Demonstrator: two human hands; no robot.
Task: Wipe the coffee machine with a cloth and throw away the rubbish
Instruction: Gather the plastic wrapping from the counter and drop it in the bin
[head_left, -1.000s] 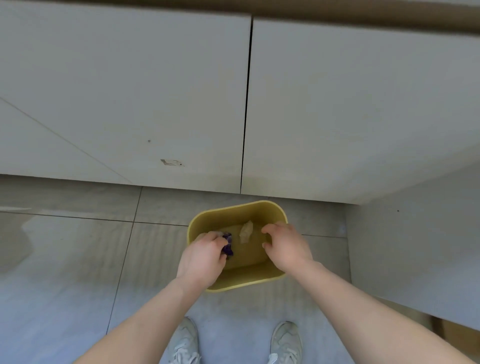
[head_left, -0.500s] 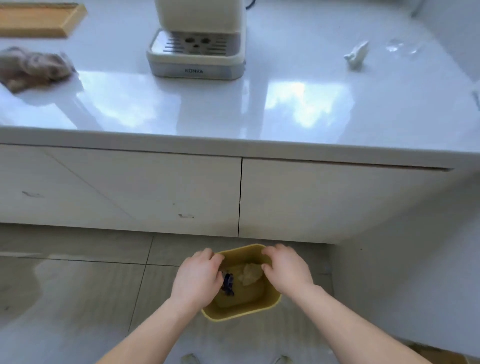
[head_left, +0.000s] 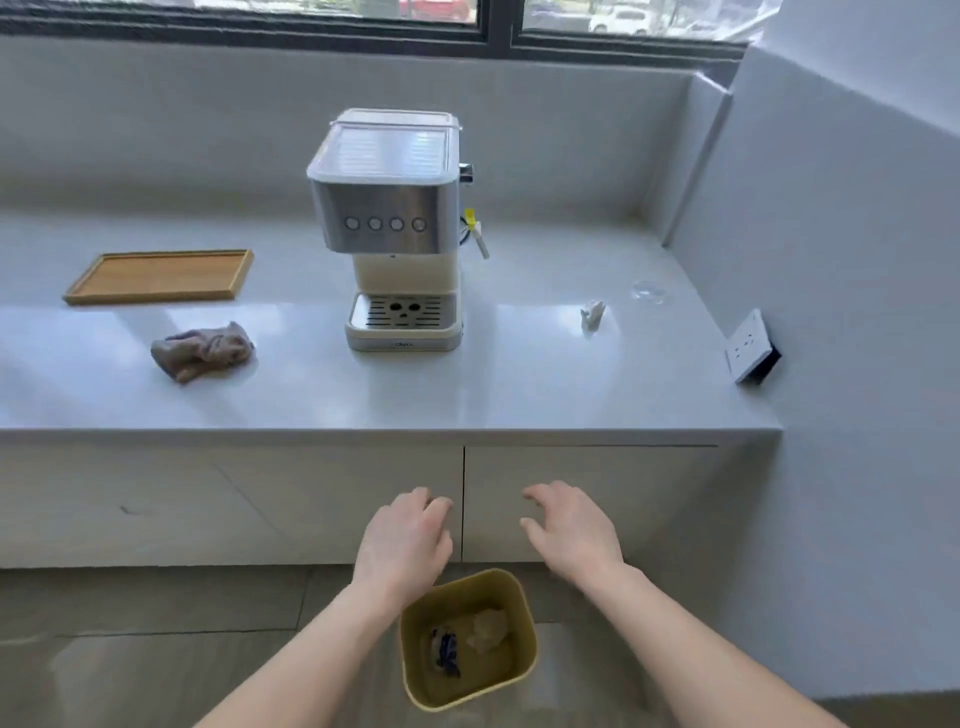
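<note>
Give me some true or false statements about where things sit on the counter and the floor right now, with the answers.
1. The cloth lies on the counter, left of the coffee machine. True.
2. The left hand grips the cloth. False: it holds nothing.
3. The yellow bin stands on the floor with rubbish inside. True.
4. The wooden tray sits on the floor. False: it is on the counter.
5. The right hand pinches the white scrap. False: it holds nothing; the scrap lies on the counter.
</note>
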